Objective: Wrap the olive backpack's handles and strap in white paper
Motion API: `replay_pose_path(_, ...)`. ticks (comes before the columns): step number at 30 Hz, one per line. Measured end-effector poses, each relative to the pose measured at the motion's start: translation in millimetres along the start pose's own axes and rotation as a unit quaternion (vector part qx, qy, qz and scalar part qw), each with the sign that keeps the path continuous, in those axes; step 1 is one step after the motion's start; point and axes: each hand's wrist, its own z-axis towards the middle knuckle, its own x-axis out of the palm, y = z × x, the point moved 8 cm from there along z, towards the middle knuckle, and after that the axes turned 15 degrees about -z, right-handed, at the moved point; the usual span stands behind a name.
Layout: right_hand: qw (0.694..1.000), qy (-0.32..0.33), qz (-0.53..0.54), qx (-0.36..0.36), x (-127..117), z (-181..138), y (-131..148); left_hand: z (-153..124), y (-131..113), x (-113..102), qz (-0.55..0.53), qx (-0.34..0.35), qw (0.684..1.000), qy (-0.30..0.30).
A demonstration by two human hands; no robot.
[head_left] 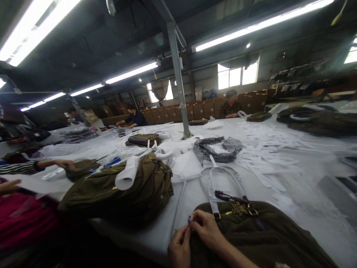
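Note:
In the head view, my left hand (180,245) and my right hand (206,227) meet at the near left edge of an olive-green handbag (267,230). Both have their fingertips pinched together. A tiny greyish piece (190,219) shows at the right fingertips; its kind is too small to tell, and what the left fingers hold is hidden. The bag lies on the table beneath my right forearm. Its handles (212,186) are wrapped in white material and stand up at the far side. Beside them lie a gold-coloured charm (239,208) and a dark braided cord (223,196).
Left of me, a stuffed olive bag (119,190) carries a white roll (127,173). Co-workers' hands (65,163) are farther left. A black-and-white fabric bundle (217,149), white strips (262,160) and a metal post (178,78) occupy the white table (164,216).

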Motion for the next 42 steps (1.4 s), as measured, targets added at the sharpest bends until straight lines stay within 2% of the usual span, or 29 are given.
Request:
replay_pose_path(2, 0.999, -0.017, -0.025, 0.017, 0, 1, -4, -6, -2, -6, 0.054, 0.075, 0.993, -0.078)
replay_pose_path(4, 0.998, -0.033, -0.043, 0.042, 0, 2, -11, -14, -6, -5, 0.101, 0.164, 0.974, -0.115)
replay_pose_path(7, 0.994, -0.055, -0.062, 0.078, -1, 4, -23, -21, -15, 11, 0.148, 0.270, 0.950, -0.055)
replay_pose_path(10, 0.992, -0.055, -0.053, 0.103, 0, 5, -31, -23, -25, 19, 0.165, 0.303, 0.939, -0.012)
replay_pose_path(14, 0.992, -0.047, -0.035, 0.114, 3, 5, -36, -24, -32, 17, 0.147, 0.291, 0.945, -0.012)
replay_pose_path(17, 0.993, -0.048, -0.026, 0.109, 4, 5, -37, -25, -30, 18, 0.128, 0.286, 0.950, 0.007)
replay_pose_path(19, 0.993, -0.046, -0.012, 0.108, 5, 5, -37, -25, -25, 14, 0.098, 0.263, 0.960, -0.007)
replay_pose_path(22, 0.994, -0.037, 0.015, 0.105, 5, 5, -36, -18, -8, 1, -0.011, 0.134, 0.987, -0.085)
replay_pose_path(24, 0.994, -0.035, 0.024, 0.098, 5, 5, -35, -12, 1, -2, -0.066, 0.052, 0.990, -0.110)
replay_pose_path(28, 0.996, -0.026, 0.036, 0.082, 8, 4, -31, 2, -4, 9, -0.034, 0.030, 0.998, -0.039)
replay_pose_path(31, 0.995, -0.001, 0.054, 0.078, 8, 9, -28, 6, -5, 10, 0.018, 0.036, 0.999, -0.028)
replay_pose_path(33, 0.992, -0.010, 0.064, 0.106, -9, 14, -31, 5, -6, 7, 0.038, 0.044, 0.997, -0.044)
replay_pose_path(35, 0.988, -0.043, 0.064, 0.136, -41, 16, -32, 3, -7, 6, 0.034, 0.050, 0.997, -0.055)
replay_pose_path(38, 0.993, -0.048, -0.009, 0.106, -85, 7, -20, 0, -8, 7, 0.024, 0.052, 0.997, -0.059)
replay_pose_path(40, 0.994, -0.003, -0.103, 0.041, -93, -9, -4, 0, -7, 8, 0.023, 0.049, 0.997, -0.057)
replay_pose_path(42, 0.977, 0.044, -0.210, -0.007, -82, -29, 7, 1, -4, 9, 0.022, 0.048, 0.997, -0.054)
